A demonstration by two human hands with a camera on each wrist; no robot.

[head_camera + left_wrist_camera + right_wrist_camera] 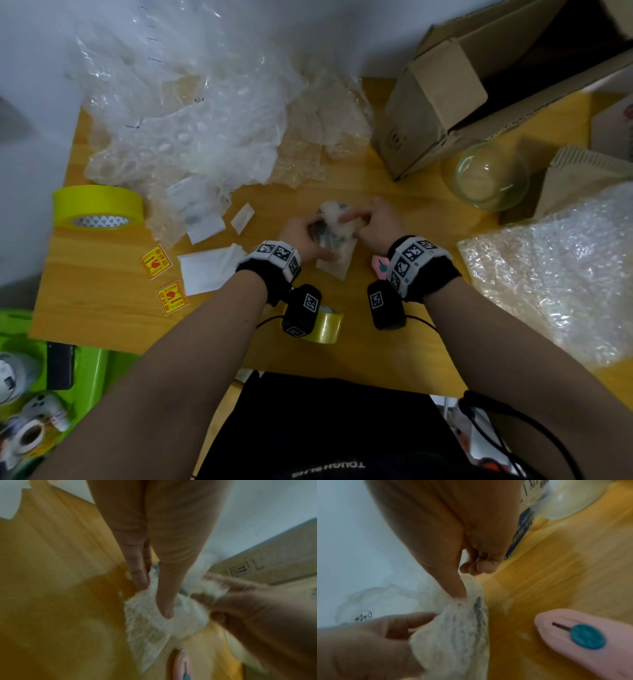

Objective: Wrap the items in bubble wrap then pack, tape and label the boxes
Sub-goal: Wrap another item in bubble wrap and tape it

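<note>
— Hands first, head view: where are yours?

— Centre of the frame. Your left hand (303, 236) and right hand (380, 222) both have their fingers curled around the bubble-wrapped bundle (334, 228), which sits on the counter (102, 308) with a loose flap of wrap trailing toward you. Yellow tape roll (97, 206) lies at the left edge, two fragile stickers (163, 275) lower left, the open cardboard box (455, 102) upper right, and a glass bowl (491, 178) just below it.

— And your left wrist view?

— Blurred, but your left hand's fingers (165, 595) press down into the bundle (154, 622) at mid-frame, thumb on the far side, clamped on it. Your right hand (248, 608) grips it from the right edge.

— Right wrist view?

— Your right hand's fingers (453, 585) pinch the top of the wrap (457, 628) at centre; your left hand (368, 642) holds it from lower left. A pink cutter (590, 639) lies on the counter at lower right.
</note>
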